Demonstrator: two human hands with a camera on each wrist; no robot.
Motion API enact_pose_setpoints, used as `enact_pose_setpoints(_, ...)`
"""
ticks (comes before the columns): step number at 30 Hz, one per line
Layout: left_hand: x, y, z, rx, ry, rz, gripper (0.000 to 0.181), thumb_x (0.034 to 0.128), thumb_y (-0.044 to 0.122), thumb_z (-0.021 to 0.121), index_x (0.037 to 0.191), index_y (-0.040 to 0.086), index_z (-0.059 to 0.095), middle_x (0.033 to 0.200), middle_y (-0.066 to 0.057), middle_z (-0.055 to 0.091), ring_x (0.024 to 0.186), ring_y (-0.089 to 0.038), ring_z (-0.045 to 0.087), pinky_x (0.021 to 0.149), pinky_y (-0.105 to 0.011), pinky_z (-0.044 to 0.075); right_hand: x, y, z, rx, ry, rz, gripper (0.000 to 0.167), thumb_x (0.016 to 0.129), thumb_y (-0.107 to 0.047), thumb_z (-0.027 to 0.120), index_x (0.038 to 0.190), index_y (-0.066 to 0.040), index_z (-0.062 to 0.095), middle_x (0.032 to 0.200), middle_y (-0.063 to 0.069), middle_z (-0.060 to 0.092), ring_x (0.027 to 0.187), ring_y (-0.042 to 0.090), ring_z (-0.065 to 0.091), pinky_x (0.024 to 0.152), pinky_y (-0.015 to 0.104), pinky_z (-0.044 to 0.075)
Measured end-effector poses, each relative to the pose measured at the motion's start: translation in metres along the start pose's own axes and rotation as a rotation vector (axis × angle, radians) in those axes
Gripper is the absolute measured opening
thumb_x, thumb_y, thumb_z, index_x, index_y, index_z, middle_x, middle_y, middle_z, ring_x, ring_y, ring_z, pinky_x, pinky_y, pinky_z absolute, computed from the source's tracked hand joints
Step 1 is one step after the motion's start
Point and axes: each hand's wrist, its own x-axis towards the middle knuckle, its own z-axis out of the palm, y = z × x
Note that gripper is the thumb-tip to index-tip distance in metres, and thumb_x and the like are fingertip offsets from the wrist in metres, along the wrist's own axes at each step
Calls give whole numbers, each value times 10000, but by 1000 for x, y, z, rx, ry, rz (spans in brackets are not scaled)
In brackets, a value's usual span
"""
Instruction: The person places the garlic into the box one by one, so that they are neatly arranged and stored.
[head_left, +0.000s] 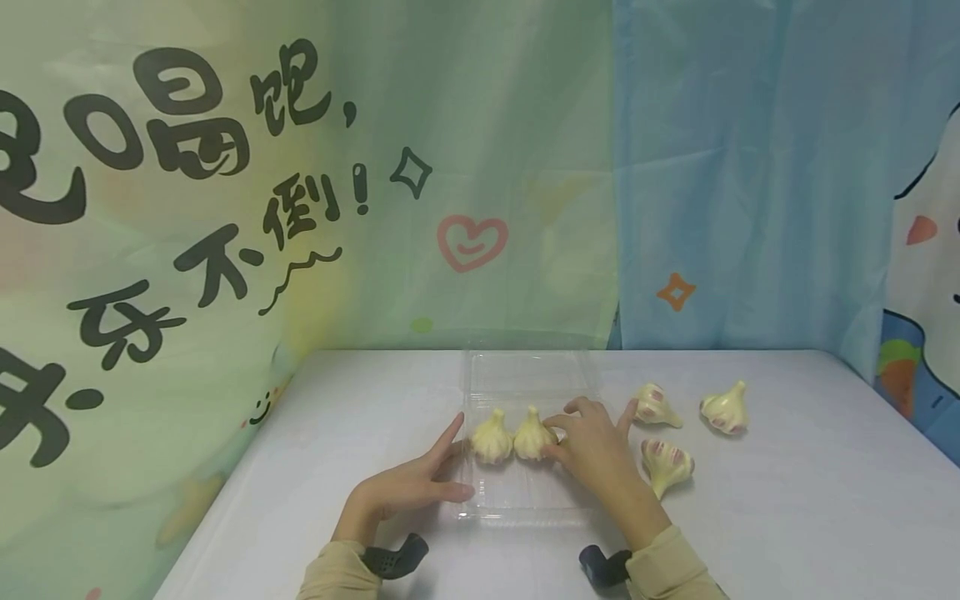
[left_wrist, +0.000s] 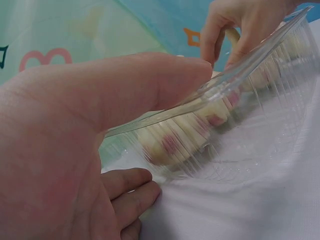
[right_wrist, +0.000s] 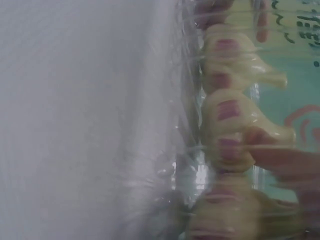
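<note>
A clear plastic box (head_left: 517,500) lies on the table with its lid folded back. Inside stand two garlic bulbs, the left one (head_left: 492,437) and the middle one (head_left: 533,437), side by side with stems up. My right hand (head_left: 596,450) reaches over the box's right side and pinches a third garlic bulb (right_wrist: 225,215) beside the middle one; the hand mostly hides it in the head view. At the box's left side my left hand (head_left: 412,487) rests with straight fingers. In the left wrist view its thumb (left_wrist: 170,77) lies along the rim.
Three more garlic bulbs lie on the white table to the right of the box: one near my right hand (head_left: 656,406), one farther right (head_left: 725,408) and one in front (head_left: 666,465). A printed curtain (head_left: 480,167) hangs behind the table.
</note>
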Motion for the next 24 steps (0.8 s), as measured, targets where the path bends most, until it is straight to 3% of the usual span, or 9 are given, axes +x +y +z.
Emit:
enact_pose_setpoints(16, -2, 3, 0, 6, -3, 5, 1044, 825, 492, 679, 1502, 394, -109, 1577, -180, 174, 1464, -366, 118, 1155, -586, 129, 1, -2, -2, 39, -4, 22, 330, 737, -371, 789, 1015, -206, 722, 1119, 74, 614, 1111, 321, 565, 980, 819, 36)
enact_pose_setpoints(24, -1, 1, 0, 3, -13, 13, 1050, 830, 489, 676, 1500, 388, -125, 1578, -184, 163, 1464, -371, 110, 1154, -586, 132, 5, -3, -5, 72, 23, 54, 268, 816, -357, 718, 1029, -195, 721, 1126, 60, 621, 1122, 319, 571, 1020, 788, 64)
